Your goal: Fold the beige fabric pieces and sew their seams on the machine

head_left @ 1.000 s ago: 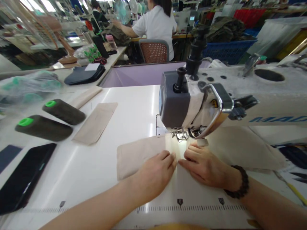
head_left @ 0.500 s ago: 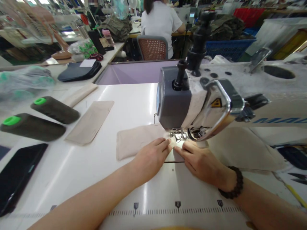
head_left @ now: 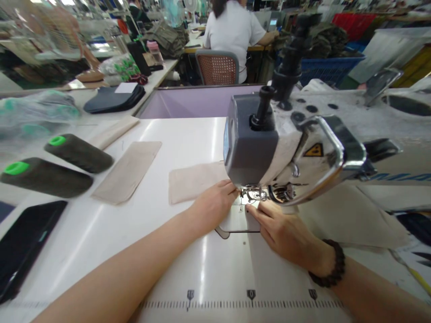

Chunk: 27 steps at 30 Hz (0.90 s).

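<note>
Head view: nearest you, a printed ruler scale runs along the white tabletop, presumably a reference for lining things up. At your far left lies a black phone-like slab, outside the span of your arms. Your left forearm slants inward over the surface; your right forearm mirrors it, a dark bracelet at the wrist.

Your right hand seems placed to steady its side of the metal needle plate. It lies low, index finger pointing at the presser foot, the others curled; no cloth shows in it, but I cannot tell whether the hidden fingertips pinch anything. Your left hand rests on the near right part of a beige cloth piece, apparently to keep it flat and aligned. Its palm faces down, fingers together and bent; whether they clamp the edge or just press, I cannot tell. That piece lies left of the foot, its right end hidden near the grey machine head.

Farther left, 2 dark thread cones and another beige piece sit apart, probably for easy reach. Well beyond, 1 person in white sits on a chair.
</note>
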Each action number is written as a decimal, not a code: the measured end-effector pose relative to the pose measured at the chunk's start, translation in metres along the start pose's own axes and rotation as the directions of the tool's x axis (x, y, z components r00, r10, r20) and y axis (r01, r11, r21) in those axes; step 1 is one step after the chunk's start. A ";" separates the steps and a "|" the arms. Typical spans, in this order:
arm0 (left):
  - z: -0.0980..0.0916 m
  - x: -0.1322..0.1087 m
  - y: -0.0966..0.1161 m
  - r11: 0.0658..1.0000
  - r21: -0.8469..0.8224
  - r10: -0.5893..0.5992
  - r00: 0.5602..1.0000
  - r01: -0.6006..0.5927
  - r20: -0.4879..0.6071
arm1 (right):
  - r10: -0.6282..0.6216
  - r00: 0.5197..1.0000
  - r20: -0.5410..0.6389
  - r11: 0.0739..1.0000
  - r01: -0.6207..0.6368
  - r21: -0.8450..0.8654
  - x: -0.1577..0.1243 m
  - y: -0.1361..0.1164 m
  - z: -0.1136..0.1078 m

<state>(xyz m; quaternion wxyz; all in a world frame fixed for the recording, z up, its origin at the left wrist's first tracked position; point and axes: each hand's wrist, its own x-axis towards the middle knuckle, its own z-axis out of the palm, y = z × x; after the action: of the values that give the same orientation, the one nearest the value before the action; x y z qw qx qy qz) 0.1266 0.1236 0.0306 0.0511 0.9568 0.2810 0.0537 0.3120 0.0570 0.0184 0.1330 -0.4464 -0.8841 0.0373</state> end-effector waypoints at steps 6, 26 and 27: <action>0.000 -0.002 0.002 0.999 0.015 0.038 0.999 -0.038 -0.016 | -0.052 0.997 -0.051 0.999 0.051 -0.012 -0.005 0.003 0.006; -0.007 -0.036 -0.011 0.979 0.133 -0.145 0.984 0.157 -0.101 | 0.055 0.985 -0.161 0.993 -0.071 -0.098 -0.029 0.022 -0.039; -0.006 -0.046 -0.004 0.983 0.112 -0.128 0.984 0.142 -0.125 | 0.124 0.988 -0.097 0.981 -0.137 -0.140 -0.034 0.025 -0.046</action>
<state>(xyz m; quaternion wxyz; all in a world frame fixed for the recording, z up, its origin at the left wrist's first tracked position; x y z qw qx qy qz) 0.0856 0.1022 0.0329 -0.0198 0.9320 0.3506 0.0892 0.3626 0.0422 0.0515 0.1358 -0.5132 -0.8466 -0.0385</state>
